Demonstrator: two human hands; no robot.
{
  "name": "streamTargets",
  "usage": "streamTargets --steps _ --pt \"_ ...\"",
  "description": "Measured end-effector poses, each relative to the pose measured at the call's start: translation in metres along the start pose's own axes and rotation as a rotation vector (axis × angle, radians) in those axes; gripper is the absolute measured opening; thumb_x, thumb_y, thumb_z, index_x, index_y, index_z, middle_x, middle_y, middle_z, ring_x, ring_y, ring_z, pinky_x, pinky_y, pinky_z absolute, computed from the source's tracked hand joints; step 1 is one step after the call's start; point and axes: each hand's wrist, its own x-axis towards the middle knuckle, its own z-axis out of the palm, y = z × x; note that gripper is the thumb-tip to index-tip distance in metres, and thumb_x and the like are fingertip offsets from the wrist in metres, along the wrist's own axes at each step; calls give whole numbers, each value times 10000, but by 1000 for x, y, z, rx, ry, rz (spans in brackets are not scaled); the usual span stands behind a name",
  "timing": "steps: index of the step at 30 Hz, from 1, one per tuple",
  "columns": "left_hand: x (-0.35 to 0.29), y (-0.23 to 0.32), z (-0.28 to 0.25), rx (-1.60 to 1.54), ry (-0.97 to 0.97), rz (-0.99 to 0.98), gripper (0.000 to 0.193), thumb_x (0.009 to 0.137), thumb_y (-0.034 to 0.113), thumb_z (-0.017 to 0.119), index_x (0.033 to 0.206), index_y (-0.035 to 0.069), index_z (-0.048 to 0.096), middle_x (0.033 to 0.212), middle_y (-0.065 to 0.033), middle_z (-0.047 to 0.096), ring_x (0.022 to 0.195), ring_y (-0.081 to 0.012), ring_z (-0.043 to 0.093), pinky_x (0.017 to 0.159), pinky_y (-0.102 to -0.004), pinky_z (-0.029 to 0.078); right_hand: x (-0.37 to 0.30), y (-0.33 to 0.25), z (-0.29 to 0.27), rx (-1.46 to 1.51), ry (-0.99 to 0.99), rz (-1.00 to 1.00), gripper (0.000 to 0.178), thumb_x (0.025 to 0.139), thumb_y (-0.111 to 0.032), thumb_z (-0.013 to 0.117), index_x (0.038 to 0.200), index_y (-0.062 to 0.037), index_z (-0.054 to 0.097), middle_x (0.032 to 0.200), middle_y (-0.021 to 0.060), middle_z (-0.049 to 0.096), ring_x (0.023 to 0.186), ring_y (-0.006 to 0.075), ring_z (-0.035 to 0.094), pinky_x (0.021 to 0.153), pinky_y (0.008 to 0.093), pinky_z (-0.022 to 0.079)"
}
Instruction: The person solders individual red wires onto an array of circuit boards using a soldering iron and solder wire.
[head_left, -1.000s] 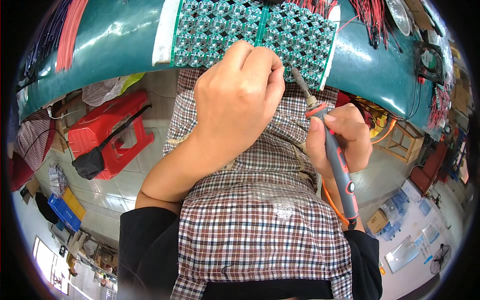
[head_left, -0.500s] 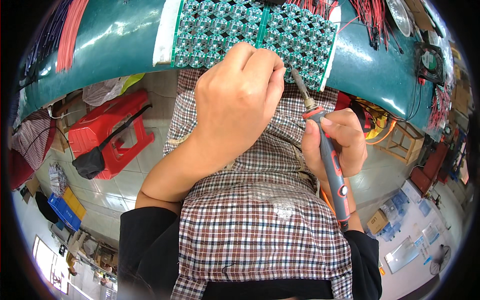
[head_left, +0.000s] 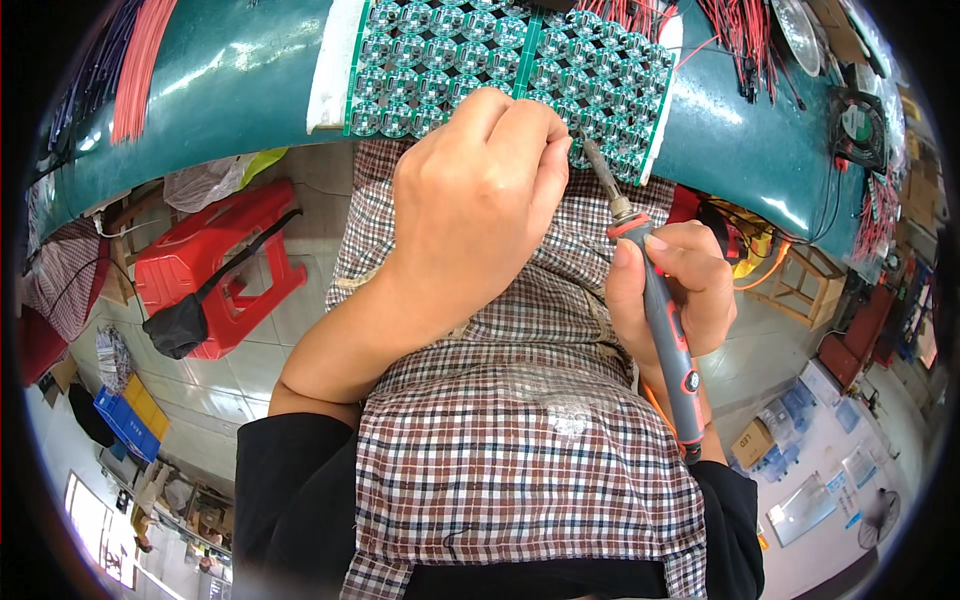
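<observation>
Two hands sit apart from each other: the right hand (head_left: 675, 290) is wrapped around the grey-and-red handle of a soldering iron (head_left: 657, 295), its tip angled up at the near edge of a panel of green circuit boards (head_left: 440, 62). That panel lies on a white board (head_left: 332, 70) at the edge of the green bench (head_left: 240, 65). Over its near edge, the left hand (head_left: 480, 195) has its fingers drawn together, though whether they grip anything I cannot tell.

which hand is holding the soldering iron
The right hand grips the grey soldering iron; the left hand, without it, covers part of the green circuit boards.
</observation>
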Motion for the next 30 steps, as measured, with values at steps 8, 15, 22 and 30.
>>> streamTargets --steps 8,15,22,30 --pt "1 -2 4 -28 -6 29 106 813 75 751 839 74 648 799 -74 579 631 -262 640 554 -363 521 5 -3 0 -30 -24 -24 319 734 -31 841 925 -57 586 732 83 618 567 211 600 487 309 480" --pt "1 3 -11 -98 -23 -77 100 817 -1 753 857 38 670 782 -22 586 552 -106 543 523 -237 465 11 -5 -5 11 -19 -29 294 750 -20 820 914 -50 578 724 89 612 566 206 591 483 312 460" --pt "5 3 -16 -11 -11 -60 152 779 69 759 832 92 618 792 -41 600 582 -227 622 516 -352 504 20 6 -15 57 62 -73 265 748 24 771 880 0 542 683 102 591 513 182 553 453 294 417" --pt "17 -2 1 61 99 47 151 746 70 759 772 100 613 710 -40 565 561 -228 610 489 -344 478 25 13 -6 106 70 -63 261 727 66 768 861 -7 556 681 74 595 514 155 570 443 271 413"
